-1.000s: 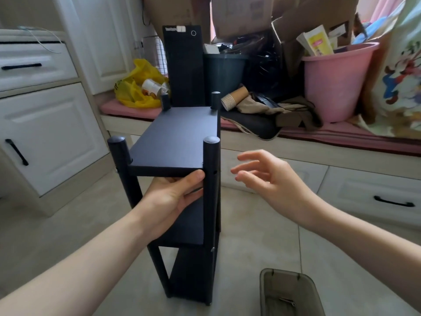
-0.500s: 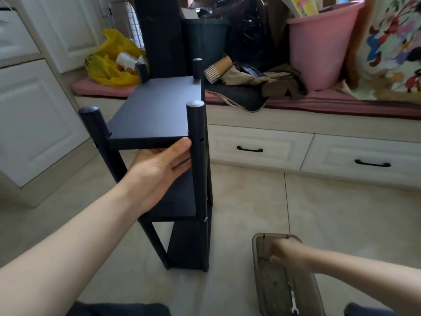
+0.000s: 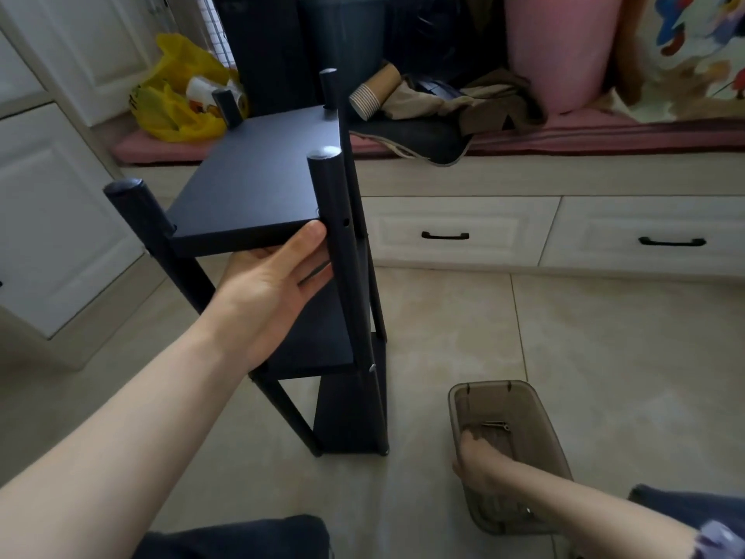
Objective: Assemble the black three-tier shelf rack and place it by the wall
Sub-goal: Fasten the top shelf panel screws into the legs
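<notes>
1. The black three-tier shelf rack with round posts point(image 3: 258, 187) stood upright on the beige tiled floor point(image 3: 604, 336), near the white bench drawers point(image 3: 443, 232).
2. The left hand point(image 3: 270, 292) held the top shelf's front edge, thumb on the edge, fingers underneath.
3. The right hand point(image 3: 479, 461) was inside the translucent brown plastic tray point(image 3: 490, 384) beside the rack; its finger posture could not be told.
4. Small metal screws point(image 3: 496, 425) lay in the tray.

Right hand point(image 3: 479, 457) — deeper in tray point(image 3: 490, 386)

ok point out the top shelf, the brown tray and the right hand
top shelf point(image 3: 258, 183), head view, upper face
brown tray point(image 3: 492, 385), head view, far rim
right hand point(image 3: 481, 457), head view, back of hand
</notes>
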